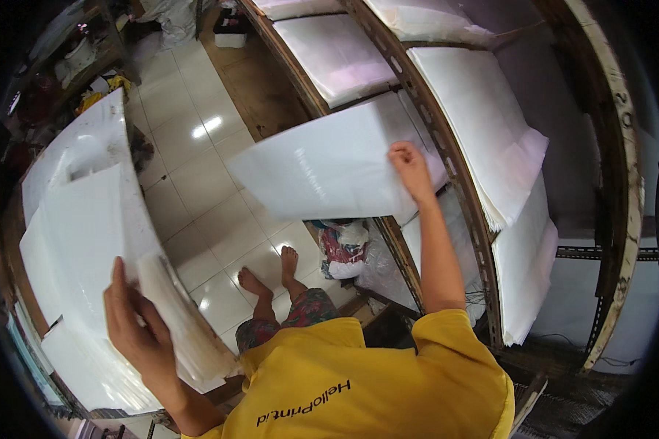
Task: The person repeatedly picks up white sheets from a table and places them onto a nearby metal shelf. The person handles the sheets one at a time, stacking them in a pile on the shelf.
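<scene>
A large white sheet (329, 164) with faint print reaches from the shelf rack out over the floor, slightly blurred; whether it is paper or plastic I cannot tell. At its right end my right hand (411, 170) is closed, fingers curled down on it. Part of the sheet rests over a stack on the middle shelf. On the left, my left hand (140, 325) is open, fingers stretched, over or against a pile of glossy white sheets (80, 256). The frame does not show whether it touches them.
The rack (447, 146) on the right has metal and wood uprights and holds several white stacks (476, 124). Bundled plastic bags (344, 249) lie low beneath the sheet. My bare feet (271, 272) stand on the tiled floor (198, 190). Cluttered shelving (88, 62) fills the far left.
</scene>
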Action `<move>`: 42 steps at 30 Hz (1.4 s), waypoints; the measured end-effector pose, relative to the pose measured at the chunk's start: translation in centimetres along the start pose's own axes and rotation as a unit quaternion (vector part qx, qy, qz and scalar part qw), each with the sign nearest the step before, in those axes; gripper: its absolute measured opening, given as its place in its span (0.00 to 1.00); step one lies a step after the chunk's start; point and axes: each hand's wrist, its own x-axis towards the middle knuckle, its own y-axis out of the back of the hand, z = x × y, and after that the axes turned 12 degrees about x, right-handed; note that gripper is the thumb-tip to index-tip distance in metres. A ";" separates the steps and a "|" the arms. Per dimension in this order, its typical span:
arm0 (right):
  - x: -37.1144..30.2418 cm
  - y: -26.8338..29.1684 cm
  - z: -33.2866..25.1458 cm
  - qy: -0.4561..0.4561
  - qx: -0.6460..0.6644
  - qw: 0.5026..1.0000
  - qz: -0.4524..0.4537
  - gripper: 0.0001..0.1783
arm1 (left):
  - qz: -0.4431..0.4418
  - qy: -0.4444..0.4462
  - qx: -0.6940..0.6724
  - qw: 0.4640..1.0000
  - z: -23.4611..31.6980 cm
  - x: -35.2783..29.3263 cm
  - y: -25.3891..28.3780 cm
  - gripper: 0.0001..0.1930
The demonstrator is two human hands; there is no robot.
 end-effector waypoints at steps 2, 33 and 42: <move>1.9 5.8 4.2 -0.018 0.045 0.995 0.085 0.10 | -0.023 -0.037 -0.042 0.998 4.0 0.2 -1.8 0.29; 9.5 39.7 25.0 -0.149 -0.186 0.874 0.423 0.14 | -0.345 -0.017 -0.127 0.930 9.8 -9.4 -25.2 0.28; 9.0 40.7 23.8 -0.225 -0.459 0.767 0.389 0.21 | -0.349 -0.022 -0.142 0.926 9.2 -10.6 -24.9 0.24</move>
